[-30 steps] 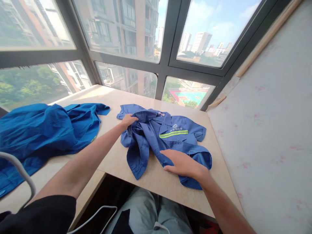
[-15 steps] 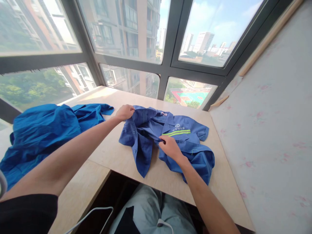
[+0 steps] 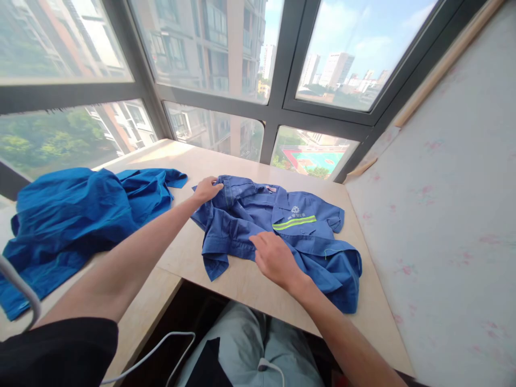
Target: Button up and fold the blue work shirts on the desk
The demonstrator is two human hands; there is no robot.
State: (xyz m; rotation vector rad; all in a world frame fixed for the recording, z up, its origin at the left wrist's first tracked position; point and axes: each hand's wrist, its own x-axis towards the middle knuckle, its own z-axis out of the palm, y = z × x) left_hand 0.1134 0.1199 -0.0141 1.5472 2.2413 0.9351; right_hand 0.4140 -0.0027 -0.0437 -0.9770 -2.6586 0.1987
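A blue short-sleeved work shirt lies opened out and wrinkled on the pale wooden surface. It has a white printed emblem and a yellow-green stripe on its chest. At the shirt's far left side, my left hand is closed on the fabric near the shoulder. My right hand rests over the near middle of the shirt, fingers stretched forward and touching the cloth, with no fold visibly gripped. The fabric beneath that palm is hidden.
A brighter blue crumpled garment lies at the left. Windows with dark frames border the far side, and a patterned wall stands at the right. A white cable hangs by my lap, below the wooden surface's near edge.
The shirt's left front panel has shifted and unfolded, lying flatter to the left. My right hand has moved slightly left and nearer, its fingers loosening. My left hand stays near the shoulder.
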